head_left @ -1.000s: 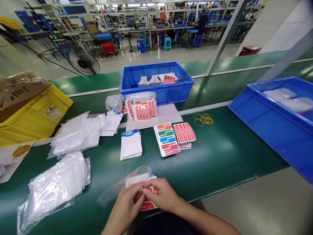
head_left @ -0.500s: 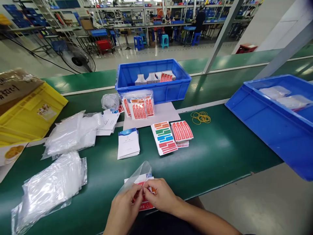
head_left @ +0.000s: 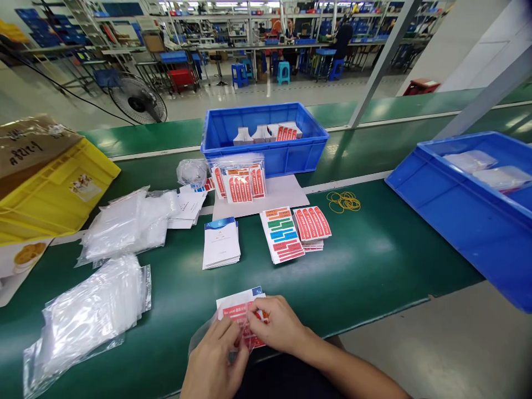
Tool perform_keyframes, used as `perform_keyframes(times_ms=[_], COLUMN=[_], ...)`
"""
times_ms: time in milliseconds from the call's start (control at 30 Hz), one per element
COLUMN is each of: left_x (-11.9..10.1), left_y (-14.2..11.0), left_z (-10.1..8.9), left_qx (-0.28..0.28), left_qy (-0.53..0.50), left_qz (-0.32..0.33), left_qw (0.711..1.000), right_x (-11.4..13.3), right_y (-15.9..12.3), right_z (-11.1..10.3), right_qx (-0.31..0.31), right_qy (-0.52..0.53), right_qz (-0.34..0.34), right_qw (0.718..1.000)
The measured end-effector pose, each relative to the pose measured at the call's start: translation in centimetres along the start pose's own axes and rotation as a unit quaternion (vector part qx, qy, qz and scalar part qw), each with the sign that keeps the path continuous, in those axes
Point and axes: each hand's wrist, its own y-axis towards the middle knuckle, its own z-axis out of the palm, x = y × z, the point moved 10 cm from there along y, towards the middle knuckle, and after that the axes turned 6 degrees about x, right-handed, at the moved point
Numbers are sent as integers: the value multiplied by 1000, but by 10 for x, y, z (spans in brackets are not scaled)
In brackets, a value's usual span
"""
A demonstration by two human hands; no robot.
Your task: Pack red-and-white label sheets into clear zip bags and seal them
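Observation:
Both my hands work at the near edge of the green belt (head_left: 374, 260). My left hand (head_left: 214, 363) pinches a clear plastic bag (head_left: 199, 339) lying low under my fingers. My right hand (head_left: 276, 327) is closed on a red and white sticker sheet (head_left: 235, 310) with a small booklet behind it, right at the bag's mouth. Just beyond lie a stack of white booklets (head_left: 221, 244), a stack of multicoloured label sheets (head_left: 282, 234) and a stack of red label sheets (head_left: 312, 224).
Piles of clear bags (head_left: 89, 316) lie at the left, a yellow bin (head_left: 54, 188) beyond them. A blue bin (head_left: 264, 138) stands behind bagged sets (head_left: 239, 183). Rubber bands (head_left: 344, 201) and another blue bin (head_left: 469, 194) sit right. People work at far benches.
The clear bag, held up and open a second ago, has come down flat near my left hand. The sticker sheet now shows more fully on the belt.

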Motion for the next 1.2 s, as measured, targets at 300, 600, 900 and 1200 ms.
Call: perform_keyframes(times_ms=[300, 600, 900, 1200], left_x=[44, 36, -1, 0], left_y=[-5, -6, 20, 17], left_z=[-37, -61, 15, 68], left_qx=[-37, -116, -63, 26], left_qy=[-38, 89, 22, -35], left_qz=[-124, -176, -86, -86], left_qw=[991, 973, 994, 995], right_x=[-14, -11, -30, -92], right_y=[-4, -53, -72, -92], right_z=[-3, -83, -60, -33], right_qx=[8, -131, -51, -7], right_qy=[16, 115, 95, 273], right_qz=[18, 38, 92, 182], right_qw=[1000, 984, 990, 944])
